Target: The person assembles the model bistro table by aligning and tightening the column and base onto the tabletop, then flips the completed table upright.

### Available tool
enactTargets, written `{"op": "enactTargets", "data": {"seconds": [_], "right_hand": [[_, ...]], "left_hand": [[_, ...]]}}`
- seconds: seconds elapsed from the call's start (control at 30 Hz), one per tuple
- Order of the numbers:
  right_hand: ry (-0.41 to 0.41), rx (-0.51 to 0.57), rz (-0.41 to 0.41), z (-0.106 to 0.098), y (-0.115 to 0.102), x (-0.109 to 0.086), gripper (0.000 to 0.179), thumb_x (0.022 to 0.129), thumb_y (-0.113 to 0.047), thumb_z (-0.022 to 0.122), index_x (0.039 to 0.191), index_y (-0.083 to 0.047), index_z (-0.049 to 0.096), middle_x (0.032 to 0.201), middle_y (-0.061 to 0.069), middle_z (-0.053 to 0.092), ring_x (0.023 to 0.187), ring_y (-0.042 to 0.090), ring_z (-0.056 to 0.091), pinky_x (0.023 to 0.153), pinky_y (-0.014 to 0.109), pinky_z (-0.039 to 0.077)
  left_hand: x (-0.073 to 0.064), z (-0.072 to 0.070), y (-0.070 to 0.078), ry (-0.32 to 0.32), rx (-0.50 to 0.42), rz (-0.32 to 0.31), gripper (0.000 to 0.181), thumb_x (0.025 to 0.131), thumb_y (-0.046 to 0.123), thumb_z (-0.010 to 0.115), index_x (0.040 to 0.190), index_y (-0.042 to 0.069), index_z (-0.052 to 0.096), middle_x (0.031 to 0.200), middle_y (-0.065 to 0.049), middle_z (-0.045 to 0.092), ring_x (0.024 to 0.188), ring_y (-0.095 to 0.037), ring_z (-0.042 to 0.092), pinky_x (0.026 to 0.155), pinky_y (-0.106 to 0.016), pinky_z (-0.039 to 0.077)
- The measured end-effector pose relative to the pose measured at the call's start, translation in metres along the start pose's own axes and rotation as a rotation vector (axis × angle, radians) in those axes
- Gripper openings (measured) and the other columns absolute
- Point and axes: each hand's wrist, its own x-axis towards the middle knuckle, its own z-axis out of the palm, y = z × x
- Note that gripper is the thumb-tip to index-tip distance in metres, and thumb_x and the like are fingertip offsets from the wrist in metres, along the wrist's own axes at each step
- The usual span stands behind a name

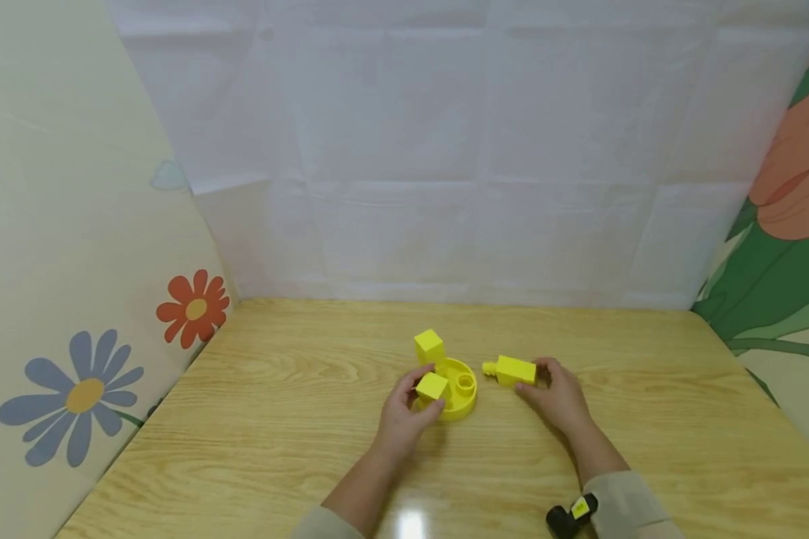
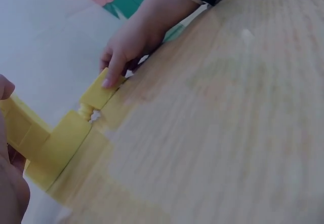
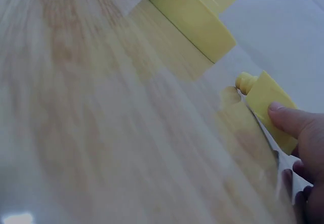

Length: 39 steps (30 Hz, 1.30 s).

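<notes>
A round yellow base [image 1: 470, 406] with a raised ring socket [image 1: 466, 383] sits on the table. Two yellow blocks stand up from it, a rear block [image 1: 429, 345] and a front block [image 1: 433, 386]. My left hand [image 1: 401, 415] grips the front block, thumb on the near side and fingers on the far side. To the right of the base, a third yellow block [image 1: 516, 370] with a ribbed, screw-like end [image 1: 489, 368] lies sideways at table level, that end facing the base. My right hand [image 1: 563, 397] pinches its right end; the thumb shows on its side in the right wrist view.
The wood-grain table [image 1: 276, 419] reaches back to a creased white sheet [image 1: 391, 165]. Flower-patterned walls stand at the left and right. A black strap device [image 1: 571, 516] is on the right wrist, beside the sleeve.
</notes>
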Motion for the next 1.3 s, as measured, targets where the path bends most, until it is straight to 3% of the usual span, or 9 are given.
{"op": "enactTargets", "data": {"seconds": [0.13, 0.3, 0.43, 0.6, 0.73, 0.97, 1.3], "right_hand": [[0.0, 0.063, 0.013, 0.0, -0.002, -0.002, 0.057, 0.088, -0.027, 0.073, 0.131, -0.001, 0.047, 0.138, 0.026, 0.051, 0.13, 0.041, 0.046, 0.111, 0.055, 0.036], [0.019, 0.201, 0.01, 0.001, -0.007, -0.005, 0.054, 0.089, -0.019, 0.071, 0.132, 0.0, 0.044, 0.136, 0.024, 0.051, 0.128, 0.037, 0.049, 0.109, 0.048, 0.041], [0.036, 0.318, 0.015, 0.001, -0.014, -0.009, 0.054, 0.09, -0.015, 0.07, 0.133, -0.001, 0.041, 0.14, 0.022, 0.051, 0.125, 0.031, 0.052, 0.101, 0.029, 0.047], [0.082, 0.398, 0.016, 0.002, -0.024, -0.015, 0.053, 0.09, -0.012, 0.071, 0.134, -0.004, 0.044, 0.136, 0.017, 0.054, 0.109, 0.013, 0.054, 0.083, 0.009, 0.045], [0.08, 0.448, 0.013, 0.002, -0.032, -0.019, 0.054, 0.09, -0.013, 0.071, 0.138, -0.009, 0.046, 0.133, 0.014, 0.055, 0.1, 0.003, 0.053, 0.081, 0.011, 0.048], [0.081, 0.479, -0.034, 0.005, -0.042, -0.023, 0.051, 0.089, -0.011, 0.071, 0.135, -0.009, 0.05, 0.12, 0.008, 0.06, 0.093, 0.001, 0.055, 0.079, 0.016, 0.049], [0.005, 0.473, -0.099, -0.001, -0.054, -0.028, 0.051, 0.092, -0.01, 0.067, 0.138, -0.007, 0.046, 0.123, 0.015, 0.056, 0.094, 0.006, 0.056, 0.079, 0.017, 0.051]], "left_hand": [[0.002, -0.005, 0.0, 0.011, -0.011, -0.007, 0.054, 0.083, -0.001, 0.067, 0.135, 0.001, 0.055, 0.134, -0.018, 0.051, 0.114, -0.005, 0.05, 0.099, -0.012, 0.04], [0.002, -0.007, 0.0, 0.013, -0.012, 0.002, 0.055, 0.082, -0.002, 0.067, 0.135, 0.0, 0.055, 0.133, -0.02, 0.051, 0.113, -0.006, 0.05, 0.099, -0.013, 0.04], [0.002, -0.007, 0.001, 0.012, -0.027, 0.011, 0.054, 0.082, -0.003, 0.065, 0.135, -0.002, 0.054, 0.134, -0.021, 0.05, 0.114, -0.005, 0.05, 0.099, -0.012, 0.04], [0.001, -0.006, -0.001, -0.009, -0.055, 0.025, 0.054, 0.083, -0.005, 0.063, 0.135, -0.006, 0.052, 0.136, -0.025, 0.049, 0.116, -0.004, 0.05, 0.1, -0.012, 0.04], [0.001, -0.005, -0.001, -0.021, -0.08, 0.007, 0.054, 0.083, -0.006, 0.061, 0.135, -0.006, 0.052, 0.137, -0.026, 0.051, 0.111, -0.004, 0.053, 0.096, -0.012, 0.042], [0.003, -0.002, -0.003, -0.039, -0.168, 0.011, 0.049, 0.082, -0.01, 0.056, 0.131, -0.011, 0.051, 0.126, -0.028, 0.054, 0.101, -0.005, 0.057, 0.089, -0.015, 0.048], [0.006, 0.001, -0.003, -0.01, -0.133, -0.04, 0.044, 0.086, 0.0, 0.069, 0.128, -0.004, 0.056, 0.123, -0.026, 0.061, 0.1, -0.008, 0.06, 0.088, -0.016, 0.05]]}}
